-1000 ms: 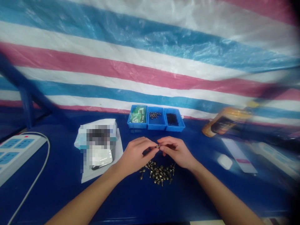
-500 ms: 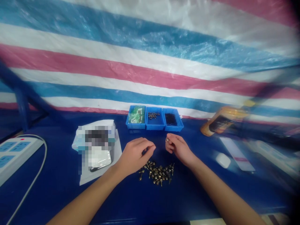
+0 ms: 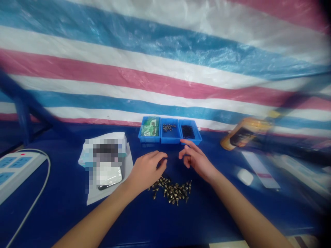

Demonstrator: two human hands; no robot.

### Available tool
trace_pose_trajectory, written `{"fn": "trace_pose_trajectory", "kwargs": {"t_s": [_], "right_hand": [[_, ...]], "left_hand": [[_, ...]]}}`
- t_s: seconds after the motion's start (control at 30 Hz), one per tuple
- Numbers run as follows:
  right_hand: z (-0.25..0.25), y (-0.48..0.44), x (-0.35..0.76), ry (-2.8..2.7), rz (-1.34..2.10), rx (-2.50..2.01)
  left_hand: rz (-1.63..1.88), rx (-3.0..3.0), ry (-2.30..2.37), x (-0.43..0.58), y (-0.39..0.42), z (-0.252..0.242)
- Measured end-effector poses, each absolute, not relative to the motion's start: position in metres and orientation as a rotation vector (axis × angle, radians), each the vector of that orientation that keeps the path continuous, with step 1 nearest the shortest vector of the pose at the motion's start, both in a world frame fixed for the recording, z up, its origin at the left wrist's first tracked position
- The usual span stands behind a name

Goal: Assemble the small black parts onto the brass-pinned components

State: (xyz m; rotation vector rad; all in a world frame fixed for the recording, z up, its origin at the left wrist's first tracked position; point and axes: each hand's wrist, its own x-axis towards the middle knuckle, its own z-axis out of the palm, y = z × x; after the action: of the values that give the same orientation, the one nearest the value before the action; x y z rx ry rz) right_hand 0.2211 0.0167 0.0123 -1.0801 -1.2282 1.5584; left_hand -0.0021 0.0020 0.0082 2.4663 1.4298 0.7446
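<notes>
Three blue plastic bins (image 3: 170, 141): green packets (image 3: 150, 126), small screws (image 3: 168, 127), black fasteners (image 3: 188, 131). Your right hand (image 3: 195, 160) open, empty, near the right bin (image 3: 197, 141) (left hand (image 3: 147, 170) curled; grip hidden).

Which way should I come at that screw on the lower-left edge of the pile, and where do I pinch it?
Pinch the screw's shank from the near side with your left hand; it looks to lie slightly apart from the heap, so that side seems free of neighbouring screws.

A white power strip (image 3: 18, 168) lies on the left, near a phone (image 3: 110, 179) on paper (image 3: 103, 196). A striped plastic sheet (image 3: 165, 69) hangs behind, and the blurred orange thing on the right looks like a bottle (image 3: 245, 133).
</notes>
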Motion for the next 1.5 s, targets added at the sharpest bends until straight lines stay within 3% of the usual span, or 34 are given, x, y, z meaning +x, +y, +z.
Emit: {"fn": "trace_pose_trajectory", "kwargs": {"t_s": [0.47, 1.03, 1.5], "right_hand": [[0.020, 0.000, 0.233, -2.380, 1.067, -1.229], [0.007, -0.012, 0.194, -2.486, 0.638, -1.299], [0.010, -0.010, 0.196, -2.487, 0.622, -1.254]], "left_hand": [[0.541, 2.494, 1.402, -0.006, 0.005, 0.002], [0.530, 2.281, 1.392, -0.006, 0.004, 0.005], [0.460, 2.283, 1.307, -0.005, 0.003, 0.011]]}}
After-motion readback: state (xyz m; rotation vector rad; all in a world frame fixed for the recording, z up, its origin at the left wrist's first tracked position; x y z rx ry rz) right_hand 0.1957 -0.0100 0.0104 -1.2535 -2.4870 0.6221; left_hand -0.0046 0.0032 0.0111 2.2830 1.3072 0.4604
